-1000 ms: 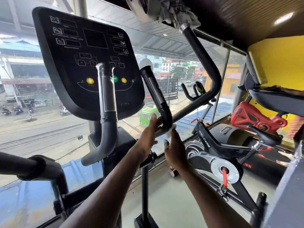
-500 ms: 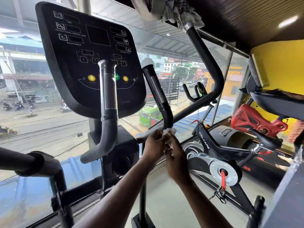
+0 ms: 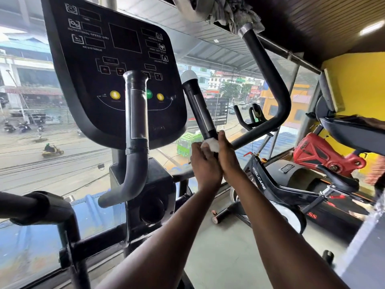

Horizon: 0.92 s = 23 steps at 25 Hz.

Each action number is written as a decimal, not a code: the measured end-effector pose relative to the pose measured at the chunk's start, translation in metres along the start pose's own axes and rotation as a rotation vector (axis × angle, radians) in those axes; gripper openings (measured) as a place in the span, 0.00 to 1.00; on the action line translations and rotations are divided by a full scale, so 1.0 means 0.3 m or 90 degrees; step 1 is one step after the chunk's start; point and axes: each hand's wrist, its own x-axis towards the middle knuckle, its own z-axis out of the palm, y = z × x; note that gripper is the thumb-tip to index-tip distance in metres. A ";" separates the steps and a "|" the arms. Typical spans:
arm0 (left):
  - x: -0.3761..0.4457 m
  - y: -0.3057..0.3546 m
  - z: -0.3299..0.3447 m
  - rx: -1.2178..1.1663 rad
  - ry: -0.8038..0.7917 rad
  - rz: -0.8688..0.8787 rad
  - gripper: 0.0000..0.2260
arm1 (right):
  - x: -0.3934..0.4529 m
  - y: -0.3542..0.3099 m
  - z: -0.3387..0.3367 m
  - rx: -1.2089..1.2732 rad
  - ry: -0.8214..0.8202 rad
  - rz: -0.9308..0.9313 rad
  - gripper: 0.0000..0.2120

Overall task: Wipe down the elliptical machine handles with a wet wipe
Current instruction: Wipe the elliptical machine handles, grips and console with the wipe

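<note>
Bright daylight floods through the windows from 9 to 1 o'clock; a ceiling lamp glows at 2. Edges bend and blur; the console looks dark against the light.

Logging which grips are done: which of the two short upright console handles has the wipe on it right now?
The right one, beside the console's edge: both hands hold the white wipe at its base. The handle before the console is untouched.

Two bare forearms, no sleeves, watch or rings showing; left hand, right hand.
</note>
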 end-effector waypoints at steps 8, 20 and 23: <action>0.040 -0.056 -0.011 0.021 0.004 -0.046 0.09 | 0.024 0.047 0.023 0.020 0.042 -0.062 0.26; 0.003 -0.114 -0.002 0.027 -0.067 -0.025 0.17 | 0.041 0.085 0.032 0.104 0.064 -0.059 0.25; -0.035 -0.099 0.007 -0.046 -0.080 -0.055 0.15 | 0.040 0.101 0.022 0.133 0.041 -0.029 0.24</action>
